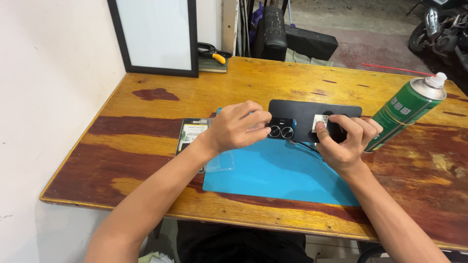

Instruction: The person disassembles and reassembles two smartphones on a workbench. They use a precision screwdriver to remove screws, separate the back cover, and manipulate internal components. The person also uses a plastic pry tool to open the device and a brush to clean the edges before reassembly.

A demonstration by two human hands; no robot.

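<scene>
Curling tight, the left hand (237,127) is gripping the flat black plastic phone back cover (312,117) above the blue silicone mat (278,173); the right hand's (345,139) fingers (358,127) are pressed closed on it.

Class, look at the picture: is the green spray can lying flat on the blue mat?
No. The green spray can stands on the bare wooden table, to the right of the blue mat.

Repair workshop: worn wooden bench (161,104), blue work mat (278,175), spray can (407,109)
</scene>
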